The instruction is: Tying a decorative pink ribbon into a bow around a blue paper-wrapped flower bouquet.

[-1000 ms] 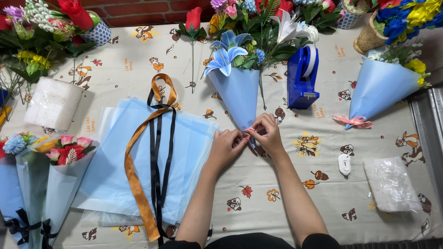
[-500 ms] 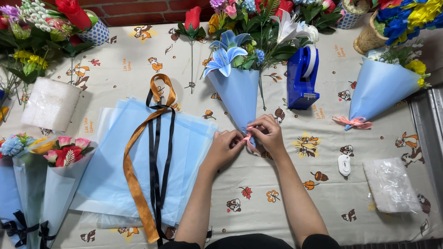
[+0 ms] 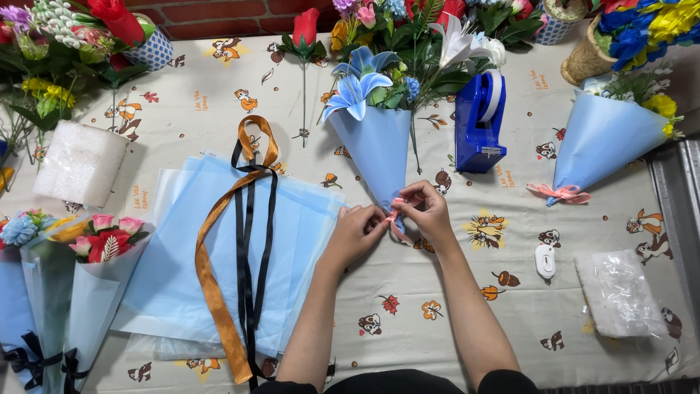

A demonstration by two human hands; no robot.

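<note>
Where the head camera looks down on the table (image 3: 510,306), covered by a cream cloth printed with cartoon animals, both hands meet near its middle at the narrow tip of a light blue paper cone bouquet (image 3: 379,157). The left hand (image 3: 356,232) comes in from the left and the right hand (image 3: 426,211) from the right, and each pinches an end of a thin pink ribbon (image 3: 395,220) that wraps the cone's point; both are closed on the ribbon, fingertips nearly touching one another. The bouquet's long axis runs away from the person, tip toward the near edge and blue lilies toward the far edge, so the ribbon lies right between the two hands and neither is clearly nearer.

Left of the hands a stack of pale blue wrapping sheets (image 3: 175,270) lies flat, with an orange ribbon (image 3: 211,277) and a black ribbon (image 3: 248,263) draped over it. A white foam block (image 3: 80,162) sits toward the left edge, and wrapped bouquets (image 3: 87,277) lie at the near left corner. Just right of the cone stands a blue tape dispenser (image 3: 479,120). Further right lies a second blue cone bouquet (image 3: 601,138), already tied with a pink bow. A small white object (image 3: 545,260) and a clear plastic bag (image 3: 618,292) rest toward the right edge. Loose artificial flowers (image 3: 437,29) crowd the far edge.
</note>
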